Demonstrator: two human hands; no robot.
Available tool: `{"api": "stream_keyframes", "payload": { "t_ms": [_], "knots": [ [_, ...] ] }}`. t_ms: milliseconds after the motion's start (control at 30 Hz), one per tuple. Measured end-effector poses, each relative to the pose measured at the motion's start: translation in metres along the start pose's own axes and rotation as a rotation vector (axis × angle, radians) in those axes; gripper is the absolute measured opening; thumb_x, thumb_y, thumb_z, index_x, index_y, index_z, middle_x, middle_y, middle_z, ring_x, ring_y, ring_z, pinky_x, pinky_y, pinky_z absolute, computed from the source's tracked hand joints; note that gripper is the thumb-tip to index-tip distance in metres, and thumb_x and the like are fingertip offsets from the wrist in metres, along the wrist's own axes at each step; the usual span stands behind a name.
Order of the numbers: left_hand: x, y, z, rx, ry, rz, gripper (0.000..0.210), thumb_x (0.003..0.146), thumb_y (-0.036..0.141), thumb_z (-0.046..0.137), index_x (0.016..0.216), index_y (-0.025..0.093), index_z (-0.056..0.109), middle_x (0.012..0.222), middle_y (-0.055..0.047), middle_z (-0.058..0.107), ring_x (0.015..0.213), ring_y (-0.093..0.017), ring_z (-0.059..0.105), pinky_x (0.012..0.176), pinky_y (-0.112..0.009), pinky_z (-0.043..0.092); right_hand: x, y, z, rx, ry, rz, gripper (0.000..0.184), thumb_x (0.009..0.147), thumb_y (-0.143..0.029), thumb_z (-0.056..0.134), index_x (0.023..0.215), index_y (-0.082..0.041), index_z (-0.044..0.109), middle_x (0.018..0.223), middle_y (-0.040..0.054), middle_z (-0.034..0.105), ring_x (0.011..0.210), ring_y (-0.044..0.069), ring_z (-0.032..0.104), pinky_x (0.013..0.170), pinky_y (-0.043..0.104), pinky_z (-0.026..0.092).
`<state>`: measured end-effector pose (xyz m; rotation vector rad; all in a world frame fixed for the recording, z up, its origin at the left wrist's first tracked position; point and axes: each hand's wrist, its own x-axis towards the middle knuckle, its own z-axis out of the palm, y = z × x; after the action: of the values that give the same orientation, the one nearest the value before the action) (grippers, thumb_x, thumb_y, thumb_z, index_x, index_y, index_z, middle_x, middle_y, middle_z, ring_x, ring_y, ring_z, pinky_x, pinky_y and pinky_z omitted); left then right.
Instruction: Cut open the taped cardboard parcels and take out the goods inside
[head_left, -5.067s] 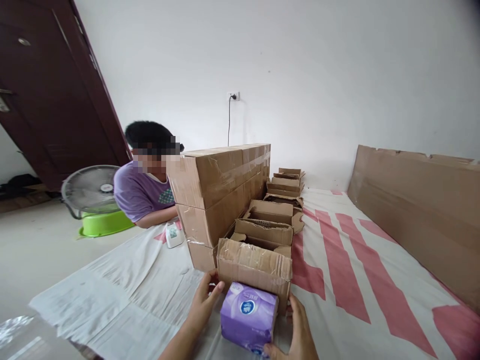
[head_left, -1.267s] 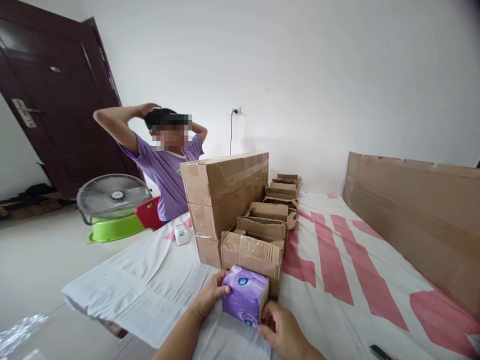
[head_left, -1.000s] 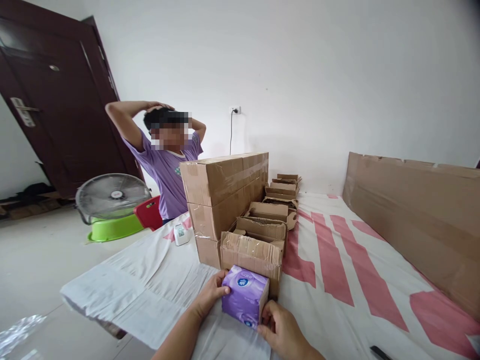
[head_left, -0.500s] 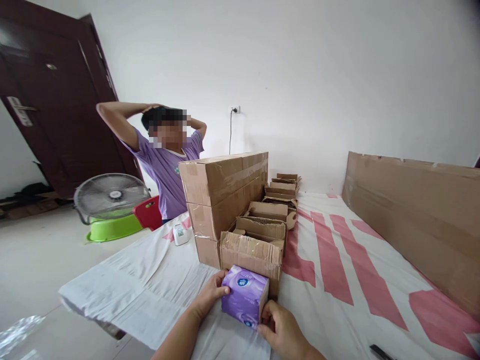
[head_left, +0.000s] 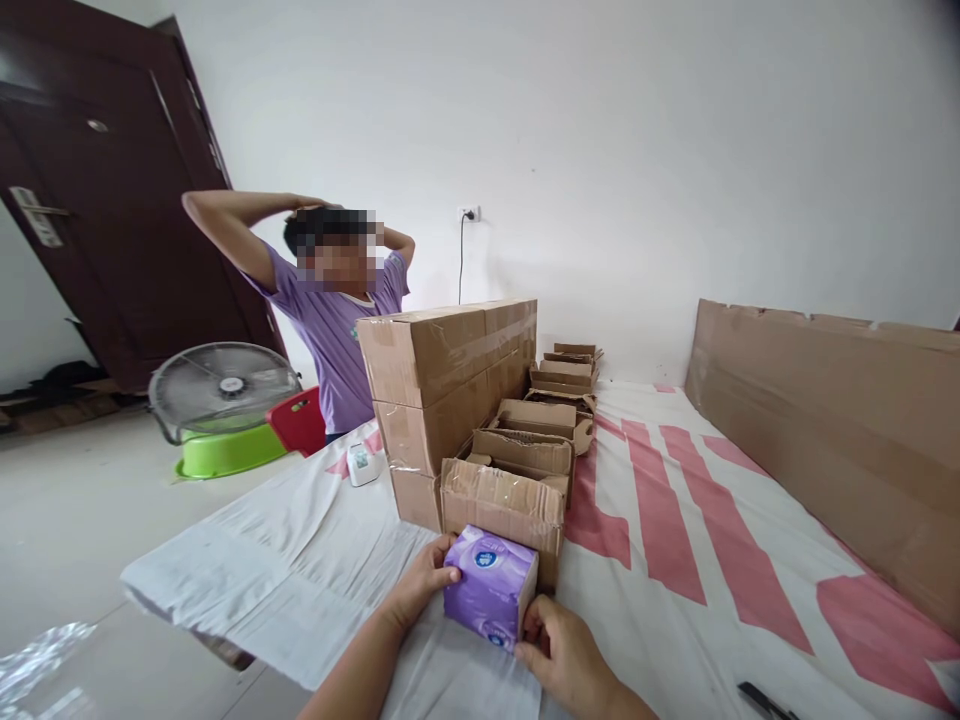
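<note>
A purple tissue pack (head_left: 489,588) rests on the cloth-covered table, close in front of an opened cardboard box (head_left: 504,500). My left hand (head_left: 421,580) grips its left end, thumb on the front edge. At the right end, the fingers of my right hand (head_left: 556,640) are curled against the pack's lower corner. Both hands are closed on it from opposite sides. Parts of the fingers are hidden behind the pack.
Closed cardboard boxes (head_left: 457,365) stand stacked behind, beside a row of opened boxes (head_left: 536,415). A large cardboard sheet (head_left: 817,440) stands along the right. A black-handled cutter (head_left: 765,700) lies near the front. Across the table is a person in a purple shirt (head_left: 330,340), arms raised.
Both hands keep the same hold on the tissue pack, which stays put. The view has shifted very slightly.
</note>
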<state>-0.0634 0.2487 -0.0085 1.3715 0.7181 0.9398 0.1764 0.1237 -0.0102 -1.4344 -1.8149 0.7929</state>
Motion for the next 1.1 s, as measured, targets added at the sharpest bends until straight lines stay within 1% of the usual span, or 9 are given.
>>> {"api": "stream_keyframes", "payload": {
  "t_ms": [300, 533, 700, 1100],
  "knots": [
    [-0.0024, 0.0054, 0.0045, -0.002, -0.006, -0.007, 0.063, 0.043, 0.061, 0.085, 0.08, 0.014, 0.064, 0.073, -0.003, 0.068, 0.07, -0.02, 0.061, 0.062, -0.025, 0.042, 0.0011, -0.0024, -0.0013, 0.026, 0.006, 0.009, 0.016, 0.069, -0.017, 0.066, 0.082, -0.02, 0.057, 0.078, -0.0003, 0.065, 0.065, 0.012, 0.055, 0.061, 0.022, 0.038],
    [-0.0023, 0.0069, 0.0042, 0.011, -0.007, 0.001, 0.063, 0.043, 0.061, 0.085, 0.081, 0.014, 0.065, 0.072, -0.002, 0.067, 0.07, -0.021, 0.061, 0.066, -0.027, 0.044, -0.0001, -0.0025, -0.0018, 0.028, 0.001, 0.013, 0.014, 0.07, -0.019, 0.065, 0.082, -0.02, 0.058, 0.079, -0.0006, 0.065, 0.066, 0.013, 0.055, 0.062, 0.022, 0.038],
    [-0.0017, 0.0064, 0.0037, 0.022, -0.001, 0.0, 0.064, 0.043, 0.062, 0.084, 0.08, 0.015, 0.064, 0.072, -0.002, 0.066, 0.071, -0.02, 0.06, 0.065, -0.026, 0.043, 0.0, -0.0051, -0.0031, 0.013, -0.009, 0.014, 0.014, 0.07, -0.018, 0.066, 0.083, -0.02, 0.058, 0.081, 0.0004, 0.066, 0.067, 0.013, 0.056, 0.062, 0.022, 0.038],
    [-0.0036, 0.0084, 0.0039, 0.049, -0.006, 0.001, 0.066, 0.045, 0.063, 0.083, 0.085, 0.013, 0.067, 0.073, -0.004, 0.067, 0.074, -0.024, 0.062, 0.067, -0.028, 0.044, -0.0008, -0.0032, -0.0021, 0.009, -0.003, 0.001, 0.014, 0.071, -0.018, 0.065, 0.084, -0.02, 0.059, 0.081, 0.0002, 0.066, 0.069, 0.013, 0.057, 0.063, 0.022, 0.039]
  ]
}}
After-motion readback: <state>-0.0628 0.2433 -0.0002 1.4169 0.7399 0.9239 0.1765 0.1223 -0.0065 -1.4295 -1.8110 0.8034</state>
